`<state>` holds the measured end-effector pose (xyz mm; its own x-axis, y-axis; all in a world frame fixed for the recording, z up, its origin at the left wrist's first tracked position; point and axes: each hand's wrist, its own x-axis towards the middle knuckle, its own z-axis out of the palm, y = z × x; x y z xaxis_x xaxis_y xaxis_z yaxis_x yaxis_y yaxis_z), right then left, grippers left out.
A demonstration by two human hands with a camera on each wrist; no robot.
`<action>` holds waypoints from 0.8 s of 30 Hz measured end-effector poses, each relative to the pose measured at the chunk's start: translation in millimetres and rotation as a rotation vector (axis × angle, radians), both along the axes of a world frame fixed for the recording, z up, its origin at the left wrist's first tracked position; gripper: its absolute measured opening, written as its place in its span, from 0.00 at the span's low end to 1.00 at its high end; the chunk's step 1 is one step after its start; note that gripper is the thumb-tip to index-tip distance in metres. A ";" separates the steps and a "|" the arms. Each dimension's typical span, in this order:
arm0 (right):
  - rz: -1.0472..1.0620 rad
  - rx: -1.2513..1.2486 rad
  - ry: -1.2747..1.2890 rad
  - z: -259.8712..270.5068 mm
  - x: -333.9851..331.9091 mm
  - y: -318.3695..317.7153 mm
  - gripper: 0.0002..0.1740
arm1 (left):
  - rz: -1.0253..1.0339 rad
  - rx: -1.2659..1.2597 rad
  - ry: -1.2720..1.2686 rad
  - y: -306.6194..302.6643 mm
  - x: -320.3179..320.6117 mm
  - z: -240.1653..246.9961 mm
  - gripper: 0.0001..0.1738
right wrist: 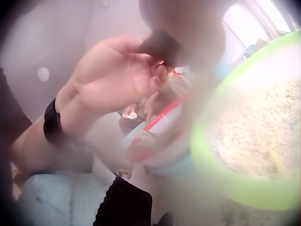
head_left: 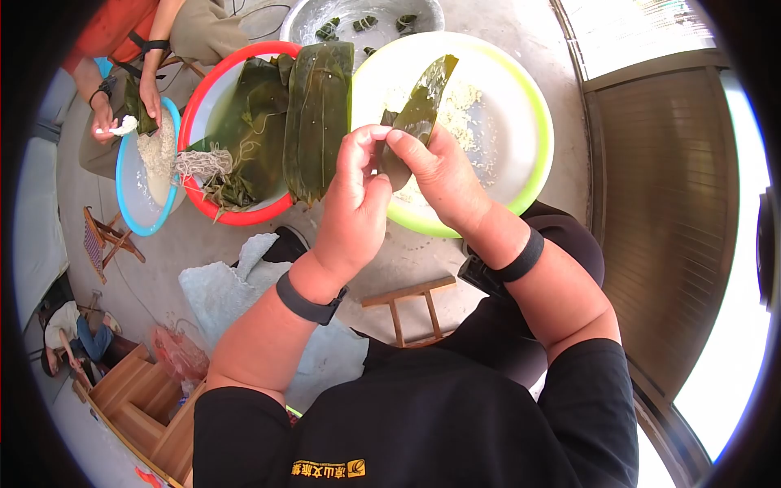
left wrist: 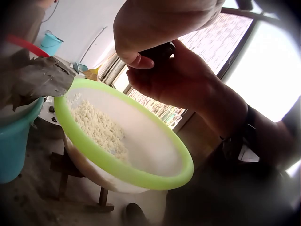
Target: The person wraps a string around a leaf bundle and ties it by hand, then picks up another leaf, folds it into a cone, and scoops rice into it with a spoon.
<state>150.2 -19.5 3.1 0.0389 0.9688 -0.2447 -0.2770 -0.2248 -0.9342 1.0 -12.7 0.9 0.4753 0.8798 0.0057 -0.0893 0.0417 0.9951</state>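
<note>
Both hands meet over the near side of a green-rimmed white basin point(head_left: 538, 138) and hold a long green leaf point(head_left: 425, 102), folded or rolled at its lower end. The left hand point(head_left: 358, 187) pinches the lower end between thumb and fingers. From the other side, the right hand point(head_left: 447, 175) grips it with the thumb on top. The leaf's free tip points up and away. Inside the basin lies loose white rice point(left wrist: 99, 125). In the right wrist view the leaf point(right wrist: 162, 47) is a dark shape between the hands, its inside hidden.
Broad leaves point(head_left: 319, 122) lie across a red-rimmed basin point(head_left: 236, 217) of water, beside a string bundle point(head_left: 203, 163). Further left, another person's hands point(head_left: 149, 98) work over a blue basin point(head_left: 146, 224) of rice. A metal basin point(head_left: 301, 24) holds several small wrapped parcels. A wooden stool point(head_left: 411, 302) stands below.
</note>
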 end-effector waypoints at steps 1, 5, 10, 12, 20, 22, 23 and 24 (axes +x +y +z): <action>-0.006 -0.009 0.027 -0.3 -0.5 -0.3 0.17 | -0.007 0.015 0.014 -0.3 -0.2 0.9 0.32; -0.010 -0.031 0.067 -0.8 0.5 -0.1 0.17 | 0.036 0.043 0.006 -2.5 2.1 -2.9 0.33; -0.032 -0.030 0.107 -1.3 -2.6 -1.9 0.17 | 0.096 0.032 -0.039 -2.1 7.2 -2.6 0.22; -0.018 -0.052 0.158 -2.4 -2.9 -3.0 0.17 | 0.108 0.030 -0.002 -1.5 9.1 -3.2 0.20; -0.008 -0.084 0.252 -18.5 -2.3 -5.5 0.16 | 0.042 -0.112 0.044 2.8 6.6 -1.3 0.19; -0.004 -0.112 0.287 -16.7 -1.9 -6.0 0.17 | 0.018 -0.108 0.028 1.4 5.7 1.0 0.20; -0.003 -0.126 0.304 -14.9 -1.8 -6.1 0.17 | 0.005 -0.105 0.019 1.0 5.3 1.6 0.20; -0.018 -0.126 0.288 -12.2 -2.3 -6.4 0.17 | 0.005 -0.101 0.019 1.2 5.3 1.2 0.20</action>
